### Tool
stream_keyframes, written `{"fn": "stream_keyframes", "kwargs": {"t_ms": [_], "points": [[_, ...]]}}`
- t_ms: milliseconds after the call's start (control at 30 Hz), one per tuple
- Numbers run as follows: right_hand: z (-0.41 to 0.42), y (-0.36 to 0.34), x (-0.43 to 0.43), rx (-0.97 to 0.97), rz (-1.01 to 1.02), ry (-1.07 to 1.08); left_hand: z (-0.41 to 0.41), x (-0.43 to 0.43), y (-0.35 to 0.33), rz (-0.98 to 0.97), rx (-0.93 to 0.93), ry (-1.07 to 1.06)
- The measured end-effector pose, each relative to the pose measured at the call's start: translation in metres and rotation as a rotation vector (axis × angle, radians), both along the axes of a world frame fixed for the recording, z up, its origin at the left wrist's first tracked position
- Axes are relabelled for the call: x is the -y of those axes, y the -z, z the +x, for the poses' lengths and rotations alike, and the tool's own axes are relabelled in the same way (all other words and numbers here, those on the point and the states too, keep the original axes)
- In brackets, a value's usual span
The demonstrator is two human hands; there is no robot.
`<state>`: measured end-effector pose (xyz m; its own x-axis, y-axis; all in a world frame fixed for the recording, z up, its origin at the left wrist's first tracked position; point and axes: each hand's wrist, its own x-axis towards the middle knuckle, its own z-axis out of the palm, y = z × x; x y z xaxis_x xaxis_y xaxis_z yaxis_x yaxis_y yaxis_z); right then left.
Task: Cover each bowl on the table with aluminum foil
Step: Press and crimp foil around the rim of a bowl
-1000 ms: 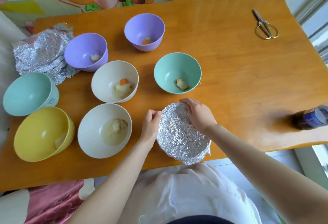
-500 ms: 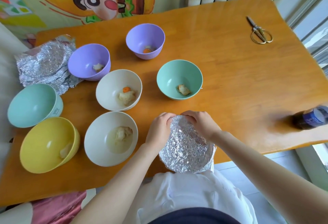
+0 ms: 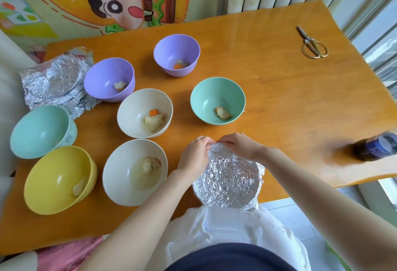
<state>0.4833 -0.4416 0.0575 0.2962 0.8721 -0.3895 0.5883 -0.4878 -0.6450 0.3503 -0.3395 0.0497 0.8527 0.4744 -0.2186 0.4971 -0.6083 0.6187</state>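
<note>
a: fig. 1, head view. where is the work?
b: at the near edge of the wooden table (image 3: 279, 90), just in front of the person's white top. the crinkled foil (image 3: 231, 176) is moulded over a bowl that is hidden beneath it.
a: and the hands?
b: the left hand (image 3: 195, 154) and right hand (image 3: 238, 147) meet at the foil's far rim, fingertips almost touching. both sets of fingers are curled narrow and pinch the foil edge.
a: which bowls are uncovered?
b: seven. lower cream bowl (image 3: 135, 172) just left of the left hand; upper cream bowl (image 3: 145, 112); green bowl (image 3: 217, 101) beyond the hands; far purple bowl (image 3: 176, 56); left purple bowl (image 3: 109, 79); yellow bowl (image 3: 59, 179), tilted; pale teal bowl (image 3: 41, 131), also tilted. six of them hold food scraps; in the pale teal bowl none shows.
a: other items?
b: foil stack (image 3: 58, 81) at far left, against the left purple bowl; scissors (image 3: 312, 44) far right; a dark bottle (image 3: 376, 149) at the right edge, blurred.
</note>
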Motion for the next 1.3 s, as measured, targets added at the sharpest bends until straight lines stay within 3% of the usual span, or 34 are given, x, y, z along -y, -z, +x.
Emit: {"fn": "stream_keyframes", "kwargs": {"t_ms": [200, 333, 600, 933, 1167, 1300], "points": [[-0.002, 0.004, 0.001, -0.004, 0.000, 0.013, -0.001, 0.000, 0.002, -0.007, -0.010, 0.003], [-0.003, 0.005, 0.010, -0.092, 0.006, 0.210, -0.002, -0.006, 0.000, 0.006, -0.012, -0.014], [-0.013, 0.020, 0.027, 0.078, 0.046, 0.203, -0.005, -0.002, 0.002, 0.012, -0.042, 0.018], [-0.004, -0.005, -0.006, -0.171, -0.180, 0.185, -0.006, -0.009, -0.005, 0.023, -0.026, -0.008], [-0.013, 0.000, -0.002, -0.131, -0.165, 0.163, -0.013, -0.002, -0.005, 0.054, -0.080, -0.002], [-0.015, 0.007, 0.007, 0.065, 0.021, 0.233, -0.015, -0.002, -0.007, 0.147, -0.143, -0.060]]}}
